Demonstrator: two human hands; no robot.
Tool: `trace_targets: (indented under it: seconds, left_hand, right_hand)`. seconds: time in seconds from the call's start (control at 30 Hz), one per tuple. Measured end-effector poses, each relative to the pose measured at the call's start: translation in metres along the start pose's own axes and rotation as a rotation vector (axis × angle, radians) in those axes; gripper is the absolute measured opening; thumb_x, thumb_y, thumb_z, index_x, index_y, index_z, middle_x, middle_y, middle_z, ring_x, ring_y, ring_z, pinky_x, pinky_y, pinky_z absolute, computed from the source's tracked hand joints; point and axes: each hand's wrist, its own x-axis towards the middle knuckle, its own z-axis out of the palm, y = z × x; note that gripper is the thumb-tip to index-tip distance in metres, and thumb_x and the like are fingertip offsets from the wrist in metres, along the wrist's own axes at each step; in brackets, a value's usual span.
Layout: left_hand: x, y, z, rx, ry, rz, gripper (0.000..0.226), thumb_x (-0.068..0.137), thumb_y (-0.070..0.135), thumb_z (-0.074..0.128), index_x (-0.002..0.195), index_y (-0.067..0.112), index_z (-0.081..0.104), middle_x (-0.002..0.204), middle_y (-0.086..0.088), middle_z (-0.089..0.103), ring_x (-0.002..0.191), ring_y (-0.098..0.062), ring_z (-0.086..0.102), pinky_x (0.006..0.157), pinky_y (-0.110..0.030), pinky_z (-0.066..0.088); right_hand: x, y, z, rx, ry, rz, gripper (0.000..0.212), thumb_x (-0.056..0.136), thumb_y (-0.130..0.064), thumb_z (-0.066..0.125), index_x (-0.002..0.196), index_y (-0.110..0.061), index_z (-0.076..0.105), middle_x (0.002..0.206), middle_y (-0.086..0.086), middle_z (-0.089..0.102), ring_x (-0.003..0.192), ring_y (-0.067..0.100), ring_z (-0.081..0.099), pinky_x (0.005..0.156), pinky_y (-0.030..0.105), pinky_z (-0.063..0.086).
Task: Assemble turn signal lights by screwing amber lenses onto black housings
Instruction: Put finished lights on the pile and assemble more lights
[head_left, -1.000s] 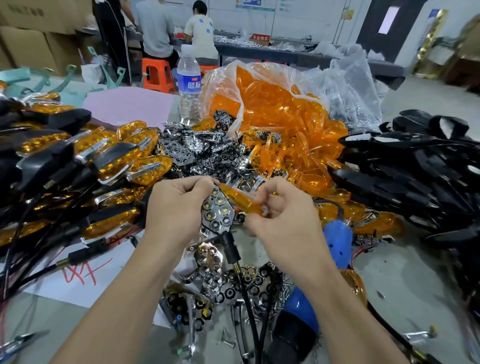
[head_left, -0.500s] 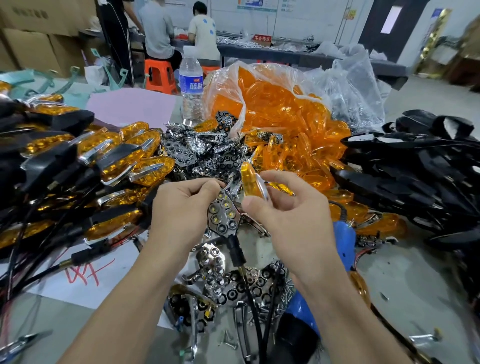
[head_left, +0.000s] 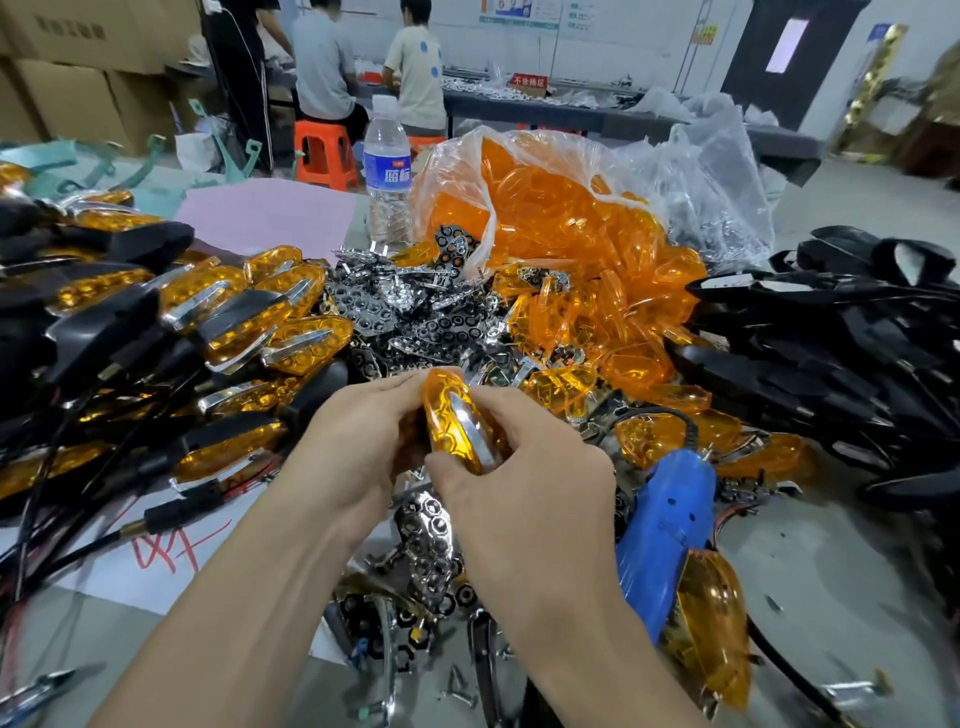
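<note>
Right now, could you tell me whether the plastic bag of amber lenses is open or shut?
Open: the plastic bag gapes at the front, and amber lenses spill out of it.

One head-worn wide-angle view looks forward and down, close over the cluttered table.

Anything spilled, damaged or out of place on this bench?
No damage visible. The lens bag gapes open, amber lenses spilling into the chrome reflectors. One loose lens lies against the blue screwdriver; screws scattered at the near edge. The left hand and right hand grip a chrome-trimmed lens.
</note>
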Motion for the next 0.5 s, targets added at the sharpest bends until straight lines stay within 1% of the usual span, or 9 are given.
trace_targets:
  seconds: [0.03,0.07,0.1,0.17,0.2,0.27,0.33,0.4,0.5]
  left_hand:
    - [0.001,0.001,-0.002,-0.013,-0.032,-0.01,0.028,0.104,0.019,0.056,0.1,0.012,0.083,0.1,-0.017,0.079,0.076,-0.019,0.074,0.059,-0.028,0.059]
    - [0.001,0.002,-0.003,-0.025,-0.068,-0.018,0.03,0.105,0.015,0.052,0.104,0.011,0.082,0.104,-0.017,0.079,0.079,-0.019,0.074,0.064,-0.029,0.061]
    - [0.001,0.004,-0.005,-0.039,-0.103,-0.024,0.032,0.104,0.01,0.049,0.108,0.011,0.08,0.106,-0.016,0.079,0.082,-0.02,0.074,0.067,-0.029,0.061]
    - [-0.001,0.006,-0.007,-0.063,-0.162,-0.03,0.034,0.103,0.003,0.047,0.111,0.011,0.08,0.107,-0.015,0.079,0.083,-0.019,0.075,0.07,-0.028,0.062]
    - [-0.001,0.008,-0.008,-0.072,-0.182,-0.023,0.035,0.102,0.002,0.048,0.11,0.012,0.081,0.107,-0.015,0.079,0.083,-0.018,0.075,0.069,-0.027,0.063]
    - [-0.002,0.008,-0.009,-0.091,-0.202,0.0,0.034,0.1,0.0,0.052,0.106,0.013,0.082,0.103,-0.013,0.08,0.078,-0.016,0.075,0.064,-0.024,0.061]
    - [-0.003,0.01,-0.009,-0.101,-0.202,0.025,0.029,0.095,0.001,0.058,0.105,0.013,0.082,0.099,-0.012,0.08,0.074,-0.014,0.075,0.06,-0.022,0.059]
    - [-0.004,0.01,-0.01,-0.069,-0.186,0.058,0.026,0.086,0.007,0.065,0.102,0.014,0.083,0.096,-0.011,0.08,0.071,-0.014,0.075,0.057,-0.02,0.057]
    - [-0.005,0.01,-0.009,-0.049,-0.165,0.086,0.026,0.079,0.013,0.068,0.098,0.019,0.085,0.093,-0.008,0.08,0.07,-0.013,0.074,0.055,-0.02,0.056]
  right_hand:
    - [0.001,-0.001,-0.002,-0.026,0.01,-0.012,0.034,0.07,-0.041,0.079,0.096,-0.051,0.06,0.09,-0.03,0.065,0.08,-0.003,0.063,0.064,0.012,0.047]
    - [0.001,-0.002,-0.004,-0.038,0.026,-0.021,0.031,0.069,-0.042,0.076,0.092,-0.052,0.059,0.088,-0.032,0.064,0.078,-0.004,0.062,0.06,0.01,0.043]
    - [0.002,-0.003,-0.007,-0.033,0.043,-0.026,0.028,0.068,-0.043,0.074,0.089,-0.053,0.059,0.087,-0.033,0.064,0.076,-0.005,0.062,0.057,0.009,0.042]
    - [0.003,-0.004,-0.013,0.006,0.06,-0.021,0.028,0.067,-0.041,0.075,0.088,-0.053,0.061,0.088,-0.034,0.066,0.078,-0.006,0.064,0.061,0.008,0.046]
    - [0.004,-0.005,-0.015,0.03,0.055,-0.016,0.029,0.068,-0.038,0.078,0.09,-0.051,0.063,0.089,-0.033,0.067,0.079,-0.005,0.065,0.063,0.01,0.049]
    - [0.003,-0.004,-0.017,0.059,0.037,0.003,0.032,0.072,-0.03,0.084,0.095,-0.044,0.066,0.087,-0.027,0.07,0.078,-0.002,0.067,0.068,0.02,0.056]
    - [0.003,-0.005,-0.021,0.028,0.021,0.007,0.031,0.073,-0.03,0.086,0.097,-0.04,0.069,0.083,-0.026,0.071,0.075,-0.003,0.069,0.067,0.022,0.058]
    - [0.004,-0.006,-0.025,0.051,-0.025,0.03,0.027,0.071,-0.031,0.086,0.093,-0.038,0.072,0.081,-0.027,0.073,0.073,-0.002,0.07,0.067,0.025,0.06]
    - [0.007,-0.006,-0.032,0.123,-0.095,0.064,0.024,0.07,-0.029,0.089,0.088,-0.035,0.074,0.078,-0.024,0.075,0.071,0.002,0.073,0.067,0.031,0.063]
